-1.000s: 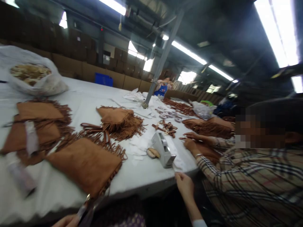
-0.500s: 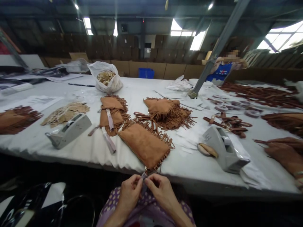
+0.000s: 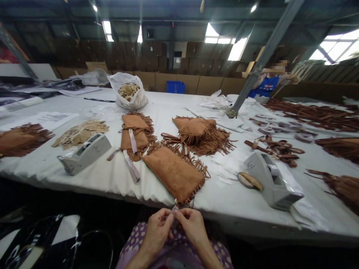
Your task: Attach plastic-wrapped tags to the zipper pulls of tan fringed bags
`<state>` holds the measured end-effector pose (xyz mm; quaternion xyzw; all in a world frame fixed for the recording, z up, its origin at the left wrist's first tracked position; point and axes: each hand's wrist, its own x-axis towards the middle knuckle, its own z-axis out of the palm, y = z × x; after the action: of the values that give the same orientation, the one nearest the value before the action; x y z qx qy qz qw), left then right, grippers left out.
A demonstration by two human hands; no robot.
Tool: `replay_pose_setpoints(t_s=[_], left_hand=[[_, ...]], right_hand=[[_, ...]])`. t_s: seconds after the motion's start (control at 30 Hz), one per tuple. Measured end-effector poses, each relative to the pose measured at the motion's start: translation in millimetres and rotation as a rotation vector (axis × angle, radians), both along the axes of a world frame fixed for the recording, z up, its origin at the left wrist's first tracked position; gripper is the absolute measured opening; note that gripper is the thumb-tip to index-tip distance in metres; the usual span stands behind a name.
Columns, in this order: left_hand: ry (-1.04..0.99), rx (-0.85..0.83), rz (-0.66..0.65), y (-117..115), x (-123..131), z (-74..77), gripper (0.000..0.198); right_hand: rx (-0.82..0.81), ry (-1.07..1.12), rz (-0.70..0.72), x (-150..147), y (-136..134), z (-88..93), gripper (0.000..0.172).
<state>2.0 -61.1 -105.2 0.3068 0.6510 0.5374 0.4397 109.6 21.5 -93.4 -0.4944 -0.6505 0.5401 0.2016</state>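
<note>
Both my hands are at the table's front edge over my lap, fingertips pinched close together. My left hand (image 3: 157, 228) and my right hand (image 3: 192, 226) are closed on a thin strap wrapped in pale film (image 3: 175, 210), which hangs from the zipper end of a brown fringed pouch (image 3: 175, 172). Most of the strap is hidden by my fingers. The pouch lies flat, one corner towards me. Behind it rests a pile of fringed pouches (image 3: 196, 127). To its left are more pouches (image 3: 134, 129) with film-wrapped straps (image 3: 131, 168).
Tape dispensers stand left (image 3: 85, 153) and right (image 3: 273, 181). Near the right one are a round tan item (image 3: 249, 181) and brown straps (image 3: 277, 149). A white bag of scraps (image 3: 128, 91) sits behind. A slanted post (image 3: 260, 63) rises near a person in a blue apron (image 3: 265, 86).
My fingers have shifted slightly on the wrapped strap, still pinched together. The view has turned a little left. At the right edge, the brown fringed item has changed position.
</note>
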Motion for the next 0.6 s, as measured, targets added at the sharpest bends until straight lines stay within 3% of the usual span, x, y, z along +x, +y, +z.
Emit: replay_pose_setpoints(t_s=[0.17, 0.3, 0.5, 0.6], left_hand=[[-0.214, 0.005, 0.083, 5, -3, 1.8, 0.041], [-0.436, -0.06, 0.178, 7, 0, 1.4, 0.038], [-0.299, 0.002, 0.19, 10, 2, -10.5, 0.043], [-0.397, -0.03, 0.162, 12, -4, -12.4, 0.043]], right_hand=[[-0.147, 0.182, 0.085, -4, -1, 1.2, 0.04], [-0.127, 0.233, 0.108, -7, -5, 2.3, 0.039], [-0.063, 0.137, 0.099, -8, -4, -5.3, 0.044], [-0.039, 0.099, 0.136, -7, 1, -6.0, 0.048]])
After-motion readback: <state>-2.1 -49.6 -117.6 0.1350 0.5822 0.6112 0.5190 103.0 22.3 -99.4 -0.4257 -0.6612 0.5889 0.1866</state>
